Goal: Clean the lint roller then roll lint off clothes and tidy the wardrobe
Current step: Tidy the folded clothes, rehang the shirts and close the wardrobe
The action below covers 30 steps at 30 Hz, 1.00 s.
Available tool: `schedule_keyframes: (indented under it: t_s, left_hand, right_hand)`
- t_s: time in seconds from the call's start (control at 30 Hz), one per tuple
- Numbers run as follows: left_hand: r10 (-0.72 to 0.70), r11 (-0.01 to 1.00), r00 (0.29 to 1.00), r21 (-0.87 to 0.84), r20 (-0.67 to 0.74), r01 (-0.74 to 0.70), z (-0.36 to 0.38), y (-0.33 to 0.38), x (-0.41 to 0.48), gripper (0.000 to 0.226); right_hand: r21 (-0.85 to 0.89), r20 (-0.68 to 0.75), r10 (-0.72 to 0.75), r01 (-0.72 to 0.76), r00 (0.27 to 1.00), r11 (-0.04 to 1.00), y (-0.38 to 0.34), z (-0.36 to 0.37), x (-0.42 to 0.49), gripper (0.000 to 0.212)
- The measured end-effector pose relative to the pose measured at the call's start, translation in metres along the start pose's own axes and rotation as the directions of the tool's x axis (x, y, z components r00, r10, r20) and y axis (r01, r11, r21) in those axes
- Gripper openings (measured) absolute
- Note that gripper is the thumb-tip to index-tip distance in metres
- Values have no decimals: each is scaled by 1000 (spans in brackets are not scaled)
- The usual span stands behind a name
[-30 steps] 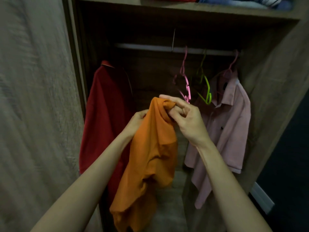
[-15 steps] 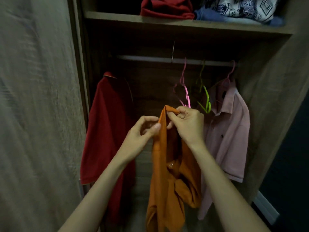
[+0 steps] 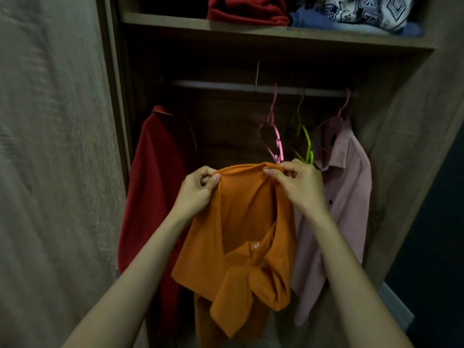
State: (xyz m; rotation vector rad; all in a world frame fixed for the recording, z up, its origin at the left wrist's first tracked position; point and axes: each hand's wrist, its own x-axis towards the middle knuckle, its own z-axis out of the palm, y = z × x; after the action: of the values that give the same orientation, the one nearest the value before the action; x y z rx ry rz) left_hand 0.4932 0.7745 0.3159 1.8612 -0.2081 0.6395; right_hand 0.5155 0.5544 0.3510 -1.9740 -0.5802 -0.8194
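An orange shirt hangs in front of the open wardrobe, stretched by its top edge between both hands. My left hand pinches the left end of that edge. My right hand pinches the right end, just below the empty hangers. The shirt's collar and a button show lower down, and its bottom droops in folds. No lint roller is in view.
On the rail hang a red shirt at left, an empty pink hanger, an empty green hanger and a pink shirt at right. The shelf above holds folded clothes. A wardrobe door stands at left.
My hands have moved apart, spreading the orange shirt's top edge wide; a second ago it was bunched in my right hand. The view has tilted up, showing more of the shelf.
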Motion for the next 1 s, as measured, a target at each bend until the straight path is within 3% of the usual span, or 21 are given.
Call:
schedule_keyframes:
  t_s: [0.07,0.23,0.37,0.53,0.67,0.77,0.87,1.0]
  left_hand:
    - [20,999,1000,26,-1,-20,3,1,5,20]
    - [59,998,997,32,46,-61,10,10,10,15]
    - [111,985,987,117,120,-125,16,22,7,16]
    - [201,969,977,163,-66,-188,2,37,18,25]
    - [168,957,972,211,165,-201,4,47,20,21]
    - [111,953,947,237,303,-188,2,46,17,22]
    - [129,969,966,179,224,-171,-1,45,17,29]
    - [187,973,977,118,99,-198,6,58,15,22]
  right_hand:
    - [38,14,-3,2,1000,999,3,-1,2,8]
    - [183,103,27,-45,994,982,1,9,5,33]
    - [197,86,-6,-11,996,980,-6,20,4,32]
    - [242,53,95,-106,994,964,1,29,-3,38]
    - [470,113,259,-281,959,837,2,32,-9,41]
    - [486,129,287,-313,949,816,1,28,-8,49]
    - [476,162,246,-294,956,829,0,27,-13,47]
    - [467,169,144,-207,975,860,10,30,-27,54]
